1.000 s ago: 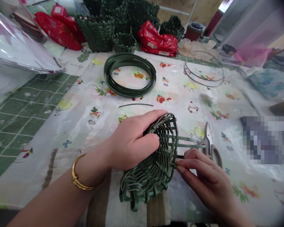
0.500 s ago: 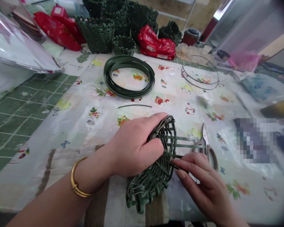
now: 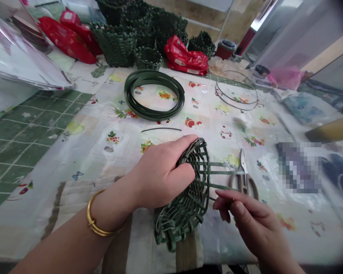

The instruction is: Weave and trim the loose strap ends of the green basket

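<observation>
My left hand [image 3: 160, 175] grips the rim of a half-woven dark green basket [image 3: 185, 205] that lies tilted on its side at the table's near edge. Several loose green strips [image 3: 223, 175] stick out of the basket to the right. My right hand [image 3: 246, 219] is closed in a pinch on the lowest of these strips, just right of the basket. A gold bangle sits on my left wrist. A pair of scissors [image 3: 244, 179] lies on the cloth just beyond my right hand.
A coil of green strip [image 3: 154, 95] lies mid-table, wire hoops [image 3: 236, 95] to its right. Finished green baskets [image 3: 117, 42] and red bags [image 3: 185, 57] stand at the back. A clear plastic cover [image 3: 20, 57] is at the left. A thin dark strip [image 3: 161, 129] lies loose.
My right hand has slid a little right and down along the lowest strip, away from the basket. The basket has turned slightly in my left hand. The view has drifted right.
</observation>
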`<state>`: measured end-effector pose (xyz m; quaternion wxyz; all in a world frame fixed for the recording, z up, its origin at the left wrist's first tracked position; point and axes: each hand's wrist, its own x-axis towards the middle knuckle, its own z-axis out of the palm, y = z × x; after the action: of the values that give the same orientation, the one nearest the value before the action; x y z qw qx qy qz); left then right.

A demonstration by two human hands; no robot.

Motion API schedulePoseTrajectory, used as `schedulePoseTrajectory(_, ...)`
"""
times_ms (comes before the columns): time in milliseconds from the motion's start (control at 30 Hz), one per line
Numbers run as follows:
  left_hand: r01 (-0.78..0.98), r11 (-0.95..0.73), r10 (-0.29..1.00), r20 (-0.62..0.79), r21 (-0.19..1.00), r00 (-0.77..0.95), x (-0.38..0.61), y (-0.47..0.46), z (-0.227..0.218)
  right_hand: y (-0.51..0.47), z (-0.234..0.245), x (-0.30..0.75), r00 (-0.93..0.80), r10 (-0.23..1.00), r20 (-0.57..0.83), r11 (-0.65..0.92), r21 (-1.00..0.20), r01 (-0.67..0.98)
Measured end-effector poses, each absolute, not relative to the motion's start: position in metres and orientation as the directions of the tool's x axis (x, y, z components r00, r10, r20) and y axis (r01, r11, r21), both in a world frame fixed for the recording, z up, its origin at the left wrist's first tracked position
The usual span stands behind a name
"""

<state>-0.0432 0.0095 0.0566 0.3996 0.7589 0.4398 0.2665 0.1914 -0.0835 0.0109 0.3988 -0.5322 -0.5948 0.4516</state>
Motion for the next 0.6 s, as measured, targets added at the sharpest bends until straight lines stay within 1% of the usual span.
schedulePoseTrajectory(100, 0.471, -0.299, 0.882, 0.052, 0.83, 0.469, -0.041, 0.008, 0.058, -0.08, 0.005, 0.192, -0.084, 0.989, -0.119, -0.118, -0.993, 0.02)
schedulePoseTrajectory(167, 0.478, -0.302, 0.883, 0.052, 0.825, 0.467, -0.04, 0.008, 0.058, -0.078, 0.004, 0.191, -0.058, 0.983, -0.176, -0.179, -0.983, -0.047)
schedulePoseTrajectory(200, 0.48, -0.304, 0.882, 0.052, 0.823, 0.468, -0.04, 0.008, 0.058, -0.076, 0.004, 0.191, -0.047, 0.981, -0.19, -0.192, -0.981, -0.032)
schedulePoseTrajectory(233, 0.481, -0.305, 0.882, 0.054, 0.822, 0.467, -0.04, 0.008, 0.058, -0.075, 0.005, 0.19, -0.045, 0.98, -0.193, -0.192, -0.981, 0.019)
schedulePoseTrajectory(300, 0.478, -0.302, 0.886, 0.057, 0.825, 0.461, -0.04, 0.008, 0.057, -0.073, 0.008, 0.187, -0.058, 0.985, -0.16, -0.146, -0.97, 0.195)
schedulePoseTrajectory(367, 0.474, -0.298, 0.889, 0.059, 0.829, 0.454, -0.04, 0.008, 0.056, -0.071, 0.011, 0.183, -0.071, 0.992, -0.104, -0.071, -0.925, 0.373)
schedulePoseTrajectory(400, 0.473, -0.296, 0.89, 0.059, 0.83, 0.453, -0.04, 0.008, 0.056, -0.07, 0.012, 0.181, -0.071, 0.994, -0.085, -0.046, -0.899, 0.435)
schedulePoseTrajectory(467, 0.476, -0.296, 0.89, 0.057, 0.828, 0.453, -0.04, 0.008, 0.057, -0.067, 0.014, 0.176, -0.059, 0.996, -0.069, -0.031, -0.867, 0.498)
schedulePoseTrajectory(600, 0.49, -0.305, 0.89, 0.061, 0.817, 0.452, -0.037, 0.005, 0.058, -0.065, 0.015, 0.172, -0.026, 0.995, -0.092, -0.068, -0.868, 0.492)
